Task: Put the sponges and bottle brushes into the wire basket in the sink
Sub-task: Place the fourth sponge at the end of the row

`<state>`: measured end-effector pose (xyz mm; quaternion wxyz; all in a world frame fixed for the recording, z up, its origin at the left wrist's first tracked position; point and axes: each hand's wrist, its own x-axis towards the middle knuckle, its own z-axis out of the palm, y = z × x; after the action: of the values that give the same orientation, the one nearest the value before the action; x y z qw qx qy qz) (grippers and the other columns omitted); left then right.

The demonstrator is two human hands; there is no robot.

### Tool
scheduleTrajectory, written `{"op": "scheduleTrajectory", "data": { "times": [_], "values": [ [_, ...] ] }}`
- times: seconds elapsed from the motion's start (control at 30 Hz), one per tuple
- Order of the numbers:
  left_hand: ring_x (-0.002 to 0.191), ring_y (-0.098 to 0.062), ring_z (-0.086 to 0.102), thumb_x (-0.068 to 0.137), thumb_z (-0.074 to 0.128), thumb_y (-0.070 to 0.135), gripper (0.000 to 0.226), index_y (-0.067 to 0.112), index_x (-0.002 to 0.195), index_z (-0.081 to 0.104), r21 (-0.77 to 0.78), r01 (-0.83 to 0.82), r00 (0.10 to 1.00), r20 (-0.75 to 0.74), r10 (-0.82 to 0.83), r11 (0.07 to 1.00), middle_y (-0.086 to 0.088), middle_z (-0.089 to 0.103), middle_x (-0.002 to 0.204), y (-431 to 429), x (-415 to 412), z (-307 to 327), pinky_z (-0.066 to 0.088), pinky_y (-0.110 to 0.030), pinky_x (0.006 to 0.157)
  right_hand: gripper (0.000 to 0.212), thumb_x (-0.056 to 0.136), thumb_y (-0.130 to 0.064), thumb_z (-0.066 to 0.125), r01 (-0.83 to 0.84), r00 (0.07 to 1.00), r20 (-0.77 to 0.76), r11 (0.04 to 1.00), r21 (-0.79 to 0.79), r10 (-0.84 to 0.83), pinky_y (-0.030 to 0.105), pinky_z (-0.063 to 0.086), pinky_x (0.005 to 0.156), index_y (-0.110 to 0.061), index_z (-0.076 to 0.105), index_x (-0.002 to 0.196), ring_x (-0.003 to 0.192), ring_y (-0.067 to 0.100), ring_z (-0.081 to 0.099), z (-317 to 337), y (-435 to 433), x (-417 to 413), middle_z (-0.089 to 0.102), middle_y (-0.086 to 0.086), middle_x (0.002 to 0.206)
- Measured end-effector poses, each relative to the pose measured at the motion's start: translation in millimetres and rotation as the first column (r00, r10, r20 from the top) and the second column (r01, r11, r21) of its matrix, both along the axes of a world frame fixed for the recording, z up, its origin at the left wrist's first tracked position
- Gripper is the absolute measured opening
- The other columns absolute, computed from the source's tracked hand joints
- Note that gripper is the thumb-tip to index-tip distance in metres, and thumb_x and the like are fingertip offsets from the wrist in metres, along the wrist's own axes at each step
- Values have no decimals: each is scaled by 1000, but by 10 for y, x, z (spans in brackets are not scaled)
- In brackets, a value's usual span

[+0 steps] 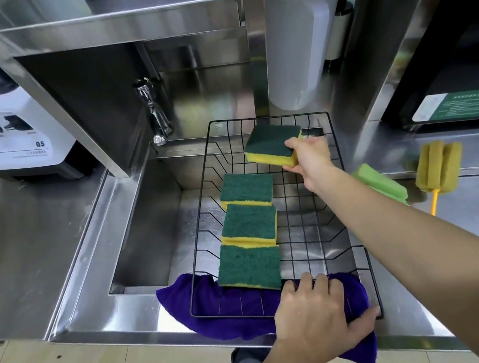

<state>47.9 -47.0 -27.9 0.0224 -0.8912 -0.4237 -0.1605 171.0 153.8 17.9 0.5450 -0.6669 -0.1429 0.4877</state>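
A black wire basket (338,238) spans the right part of the steel sink (145,226). Three green-and-yellow sponges lie in a row along its left side: far (246,189), middle (249,225), near (248,265). My right hand (309,155) grips a fourth green-and-yellow sponge (271,144) above the basket's far end. My left hand (318,318) rests on the basket's near rim, fingers curled over the wire. On the counter to the right lie a light-green sponge brush (383,183) and a yellow bottle brush (438,167) with a yellow handle.
A purple cloth (207,307) lies under the basket's near edge on the sink rim. A chrome tap (155,113) juts over the sink's far left. A white blender base (11,137) stands at left. A white cylinder (296,48) stands behind the basket.
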Motion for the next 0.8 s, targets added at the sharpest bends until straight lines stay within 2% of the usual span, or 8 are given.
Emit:
{"op": "scheduleTrajectory", "data": {
  "times": [0.07,0.13,0.23,0.3,0.4,0.57,0.7,0.8],
  "values": [
    [58,-17,54,81,39,70,57,20,64,62,-7,1,1000,-8,-1,1000,4,58,61,-3,2,2,43,-27,53,20,85,-9,61,-38,999,9,999,38,38,38,58,74,-9,46,99,96,26,59,-22,17,-66,55,9,102],
    [58,-17,55,82,38,70,58,20,64,62,-21,4,1000,-21,-4,1000,4,58,61,-7,4,8,43,-26,53,24,83,-9,60,-64,997,35,997,40,62,46,56,83,-19,38,81,94,25,58,-38,19,-115,52,3,89],
    [60,-17,56,82,36,70,60,20,65,63,-48,4,999,-47,-7,999,4,59,63,-5,-1,15,44,-27,54,25,80,-13,61,-73,983,173,997,19,69,48,53,91,-19,37,82,93,26,56,-105,18,-132,52,2,89],
    [61,-17,56,82,36,71,60,20,66,64,-60,3,998,-65,-6,998,4,60,64,3,-4,24,45,-27,54,26,82,-15,61,-112,945,308,994,-9,110,39,50,82,-14,37,93,89,22,53,-128,-5,-120,52,4,94],
    [60,-17,56,81,36,71,60,20,65,63,-78,1,997,-74,-7,997,4,59,63,1,3,31,44,-27,54,29,83,-15,60,-193,889,419,981,-23,185,26,40,60,-12,35,97,73,14,46,-174,-37,-109,47,-3,80],
    [60,-16,55,80,36,71,59,21,64,63,-104,6,997,-75,-14,995,5,59,62,-9,7,47,43,-27,54,27,84,-17,58,-283,858,429,957,-67,284,29,37,63,-13,36,99,67,11,40,-268,-33,-100,39,-4,75],
    [60,-15,54,82,32,72,61,22,63,62,-129,3,994,-105,-16,992,6,58,62,1,10,65,43,-27,54,30,86,-17,58,-283,889,363,958,-43,279,34,43,80,-12,45,112,89,20,50,-284,26,-100,51,5,98],
    [61,-15,55,90,17,68,69,23,64,63,-160,5,994,-109,-22,987,6,59,63,5,5,68,44,-29,54,24,88,-15,59,-242,941,240,970,-12,238,39,50,94,-14,47,109,99,24,55,-296,73,-112,53,3,98]
  ]
}}
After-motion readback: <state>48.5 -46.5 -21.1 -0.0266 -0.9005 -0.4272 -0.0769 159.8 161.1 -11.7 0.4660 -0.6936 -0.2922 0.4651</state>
